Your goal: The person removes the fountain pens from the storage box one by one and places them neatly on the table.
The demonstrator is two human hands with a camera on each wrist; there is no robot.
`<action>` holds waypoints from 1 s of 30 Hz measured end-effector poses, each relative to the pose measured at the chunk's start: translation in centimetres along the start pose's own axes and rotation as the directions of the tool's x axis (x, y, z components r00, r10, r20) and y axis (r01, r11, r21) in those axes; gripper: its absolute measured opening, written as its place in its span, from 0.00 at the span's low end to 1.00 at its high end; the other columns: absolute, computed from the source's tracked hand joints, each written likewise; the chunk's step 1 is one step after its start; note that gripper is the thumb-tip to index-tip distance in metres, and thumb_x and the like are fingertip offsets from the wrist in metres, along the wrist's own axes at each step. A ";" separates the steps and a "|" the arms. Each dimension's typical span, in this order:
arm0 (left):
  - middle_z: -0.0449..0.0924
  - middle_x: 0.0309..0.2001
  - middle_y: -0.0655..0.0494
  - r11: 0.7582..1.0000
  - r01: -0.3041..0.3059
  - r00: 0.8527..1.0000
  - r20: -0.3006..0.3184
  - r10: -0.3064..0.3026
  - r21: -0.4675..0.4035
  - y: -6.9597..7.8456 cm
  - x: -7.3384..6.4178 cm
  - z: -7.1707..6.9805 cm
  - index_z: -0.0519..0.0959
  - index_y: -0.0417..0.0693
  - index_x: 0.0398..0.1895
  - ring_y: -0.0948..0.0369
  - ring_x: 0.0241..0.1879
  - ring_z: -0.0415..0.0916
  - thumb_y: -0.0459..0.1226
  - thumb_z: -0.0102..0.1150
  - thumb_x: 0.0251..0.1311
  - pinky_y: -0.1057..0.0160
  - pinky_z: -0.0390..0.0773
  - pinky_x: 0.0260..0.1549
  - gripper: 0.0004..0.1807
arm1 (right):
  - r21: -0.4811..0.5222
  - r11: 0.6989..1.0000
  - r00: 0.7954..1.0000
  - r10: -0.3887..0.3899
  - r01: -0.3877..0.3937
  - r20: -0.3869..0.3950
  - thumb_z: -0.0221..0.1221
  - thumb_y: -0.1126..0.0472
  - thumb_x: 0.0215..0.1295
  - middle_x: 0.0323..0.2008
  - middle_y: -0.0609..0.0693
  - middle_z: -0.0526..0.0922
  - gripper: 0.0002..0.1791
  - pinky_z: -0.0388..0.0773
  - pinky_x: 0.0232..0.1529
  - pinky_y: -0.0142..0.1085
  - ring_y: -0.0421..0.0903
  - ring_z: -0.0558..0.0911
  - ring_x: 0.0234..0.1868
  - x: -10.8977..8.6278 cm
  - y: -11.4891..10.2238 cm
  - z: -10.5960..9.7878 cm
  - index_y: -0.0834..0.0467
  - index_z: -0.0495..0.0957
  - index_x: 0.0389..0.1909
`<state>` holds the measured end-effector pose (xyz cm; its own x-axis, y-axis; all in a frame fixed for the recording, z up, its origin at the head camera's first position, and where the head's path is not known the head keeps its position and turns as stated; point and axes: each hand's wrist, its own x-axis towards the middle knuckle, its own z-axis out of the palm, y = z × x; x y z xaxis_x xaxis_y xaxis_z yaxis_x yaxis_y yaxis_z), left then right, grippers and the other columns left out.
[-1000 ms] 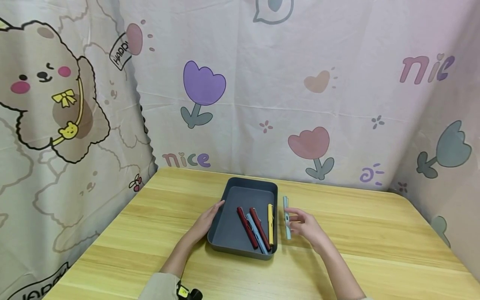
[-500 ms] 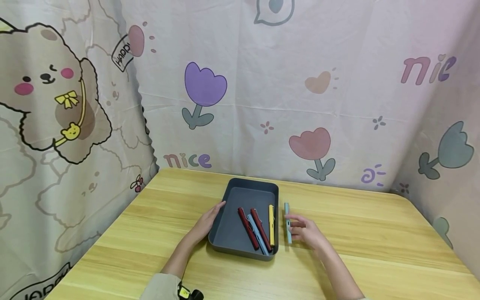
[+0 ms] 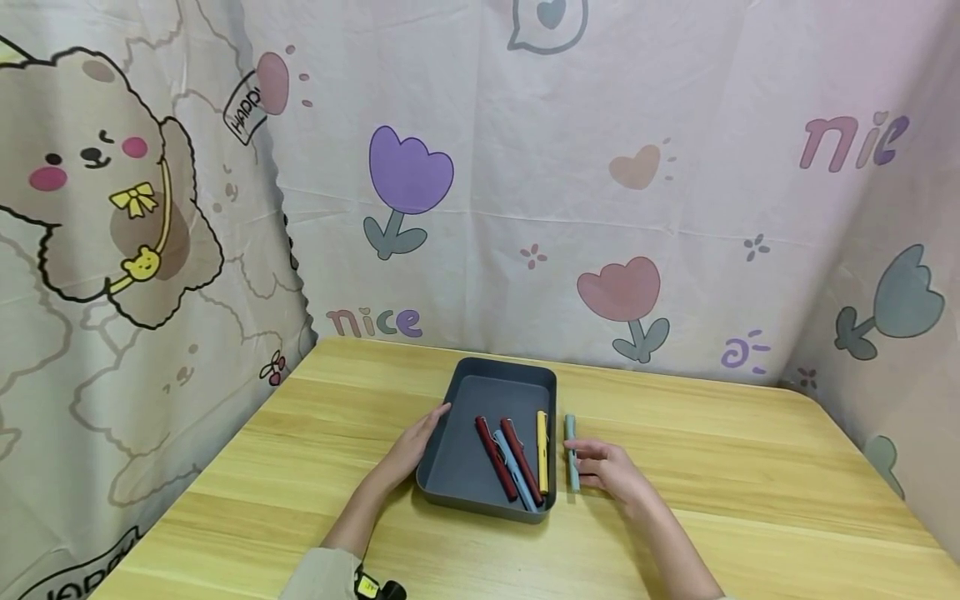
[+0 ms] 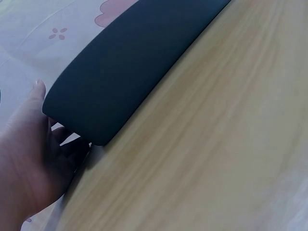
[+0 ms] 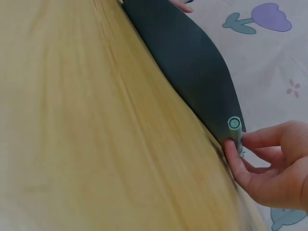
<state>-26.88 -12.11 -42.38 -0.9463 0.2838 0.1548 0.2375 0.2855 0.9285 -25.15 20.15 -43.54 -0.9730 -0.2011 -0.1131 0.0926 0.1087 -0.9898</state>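
My left hand (image 3: 409, 443) lies along the left wall of a dark grey rectangular tray (image 3: 465, 392), fingers extended against the outside. In the left wrist view that hand (image 4: 33, 159) is at the tray's near corner, thumb up by the rim. Just outside the right wall, my right hand (image 3: 609, 468) pinches a pale blue-green pen (image 3: 571, 429) between thumb and fingers. The right wrist view shows this pen (image 5: 234, 125) end-on, close to the tray wall. Inside the tray lie two dark red pens (image 3: 495, 458), a light blue pen (image 3: 516, 472) between them, and a yellow pen (image 3: 542, 454).
A light wood-grain table (image 3: 750, 467) carries the tray. Behind it hangs a pale curtain (image 3: 510, 167) printed with flowers, and another with a bear (image 3: 97, 183) hangs at the left. A black device with a yellow label (image 3: 367, 586) is on the left wrist.
My right hand has moved the pale blue-green pen a little toward the near side, keeping beside the tray's right wall. My left hand and the pens in the tray stay as they were.
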 end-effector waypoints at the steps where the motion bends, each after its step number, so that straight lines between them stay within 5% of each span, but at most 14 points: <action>1: 0.53 0.66 0.36 1.000 -0.001 1.000 0.001 0.001 0.000 0.0 0.0 0.0 0.59 0.33 0.66 0.44 0.66 0.47 0.39 0.27 0.74 0.47 0.48 0.62 0.24 | 0.002 1.000 1.000 0.000 0.000 0.002 0.49 0.75 0.61 0.47 0.65 0.71 0.22 0.76 0.45 0.41 0.48 0.76 0.41 0.0 0.0 0.0 0.76 0.65 0.57; 15: 0.53 0.66 0.37 1.000 0.006 1.000 0.004 -0.006 -0.006 0.0 0.1 0.0 0.59 0.35 0.66 0.45 0.66 0.47 0.40 0.27 0.74 0.47 0.48 0.62 0.25 | -0.054 0.999 1.000 -0.005 0.004 -0.027 0.58 0.70 0.59 0.48 0.65 0.74 0.23 0.78 0.42 0.40 0.49 0.78 0.39 0.4 0.5 0.1 0.73 0.68 0.55; 30: 0.53 0.66 0.37 1.000 0.004 1.000 -0.002 -0.004 0.004 -0.4 0.2 0.0 0.59 0.34 0.66 0.44 0.66 0.47 0.40 0.27 0.74 0.46 0.48 0.62 0.24 | -0.064 0.998 0.999 -0.030 0.027 -0.040 0.56 0.73 0.59 0.47 0.69 0.74 0.23 0.79 0.39 0.41 0.51 0.79 0.37 0.2 -0.1 0.2 0.75 0.65 0.56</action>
<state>-27.10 -12.14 -42.69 -0.9476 0.2812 0.1515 0.2344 0.2902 0.9278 -25.27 19.94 -43.50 -0.9830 -0.1653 -0.0801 0.0524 0.1654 -0.9848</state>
